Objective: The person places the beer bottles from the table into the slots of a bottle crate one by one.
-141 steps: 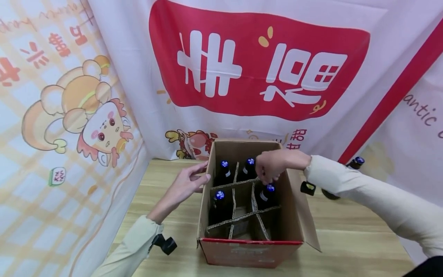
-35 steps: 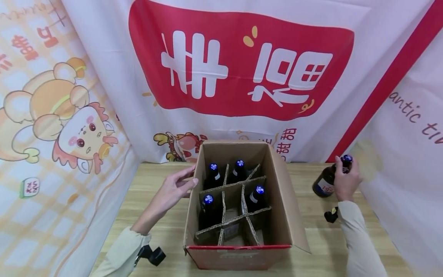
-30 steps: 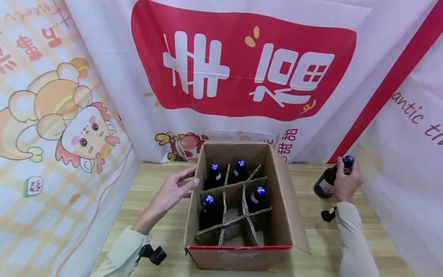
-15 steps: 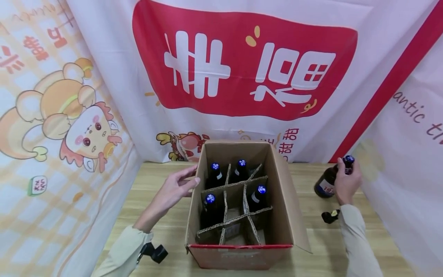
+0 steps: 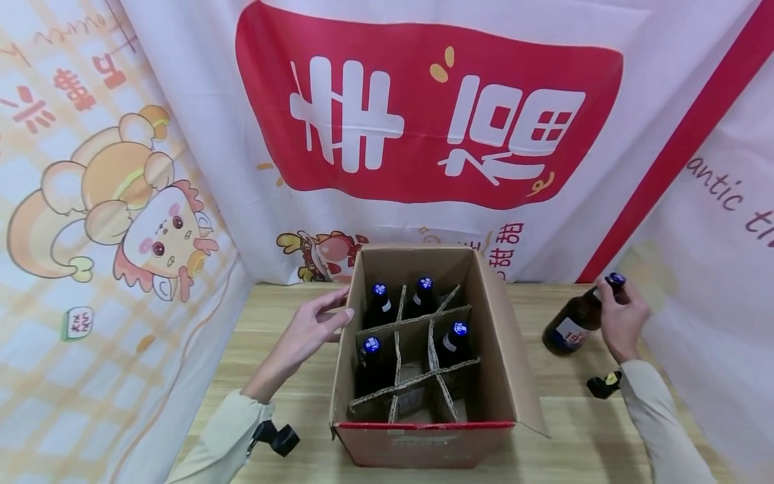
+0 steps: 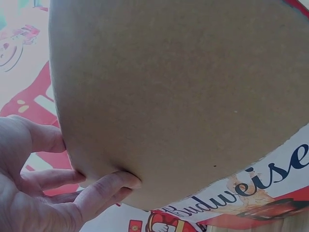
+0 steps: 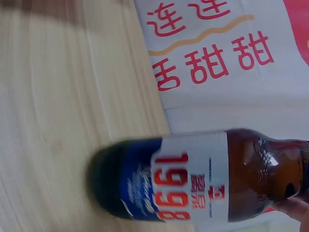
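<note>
My right hand (image 5: 623, 323) grips the neck of a brown glass beer bottle (image 5: 574, 329) with a blue cap, to the right of the box. The bottle leans, base toward the box; its white and blue label reads 1998 in the right wrist view. Whether its base touches the table, I cannot tell. At the open cardboard box (image 5: 423, 447), my left hand (image 5: 308, 329) holds the left flap (image 6: 174, 96) near its far corner, thumb pressing the face and fingers at the edge. Several blue-capped bottles (image 5: 370, 366) stand in the divided box.
Cardboard dividers (image 5: 417, 383) split the box; its nearer cells hold no bottle. The right flap (image 5: 520, 363) hangs outward over the wooden table (image 5: 568, 430). A printed white cloth (image 5: 544, 222) stands close behind, and another cloth (image 5: 725, 282) borders the right side.
Earlier my right hand was over the box's back right cell; then it took the neck of the bottle at right. Now the bottle tilts further, its neck shifted right. The left hand stays at the flap.
</note>
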A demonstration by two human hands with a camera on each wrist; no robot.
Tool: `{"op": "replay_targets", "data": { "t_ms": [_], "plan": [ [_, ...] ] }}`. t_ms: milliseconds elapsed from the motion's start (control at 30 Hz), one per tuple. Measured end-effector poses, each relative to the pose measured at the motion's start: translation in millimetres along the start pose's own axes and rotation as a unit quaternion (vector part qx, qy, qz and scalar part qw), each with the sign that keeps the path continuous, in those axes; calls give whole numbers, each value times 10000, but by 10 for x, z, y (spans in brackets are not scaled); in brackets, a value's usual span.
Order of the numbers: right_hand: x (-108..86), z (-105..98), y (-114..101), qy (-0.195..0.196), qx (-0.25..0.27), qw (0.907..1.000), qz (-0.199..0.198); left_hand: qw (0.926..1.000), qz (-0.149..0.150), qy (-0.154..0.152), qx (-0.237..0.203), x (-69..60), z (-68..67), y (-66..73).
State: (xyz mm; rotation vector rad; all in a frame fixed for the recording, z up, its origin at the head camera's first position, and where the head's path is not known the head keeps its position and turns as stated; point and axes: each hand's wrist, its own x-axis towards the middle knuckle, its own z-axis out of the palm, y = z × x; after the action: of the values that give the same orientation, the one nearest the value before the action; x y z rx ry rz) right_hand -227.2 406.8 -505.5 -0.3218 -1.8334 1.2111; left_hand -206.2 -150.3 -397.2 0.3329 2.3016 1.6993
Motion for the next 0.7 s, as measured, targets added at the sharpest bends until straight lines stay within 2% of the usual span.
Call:
{"op": "replay_targets", "data": {
  "t_ms": [133, 267, 367, 500, 567, 700],
  "plan": [
    [42, -36, 125, -89, -63, 9983, 574, 10000, 82, -22, 34, -6, -3, 18],
    [56, -50, 131, -354, -156, 9958, 829, 10000, 62, -4, 10, -4, -8, 19],
    [75, -59, 33, -539, 104, 9906, 1257, 10000, 19, -2, -8, -5, -6, 13],
    [137, -79, -190, -731, 566, 9755, 1995, 10000, 4, -38, -37, -5, -2, 9],
    [168, -89, -331, -871, 582, 9722, 2092, 10000, 10, -45, -43, -3, -3, 11],
    [219, -93, -620, -1151, -10, 9799, 1631, 10000, 49, -62, -35, 5, -9, 23]
  ]
}}
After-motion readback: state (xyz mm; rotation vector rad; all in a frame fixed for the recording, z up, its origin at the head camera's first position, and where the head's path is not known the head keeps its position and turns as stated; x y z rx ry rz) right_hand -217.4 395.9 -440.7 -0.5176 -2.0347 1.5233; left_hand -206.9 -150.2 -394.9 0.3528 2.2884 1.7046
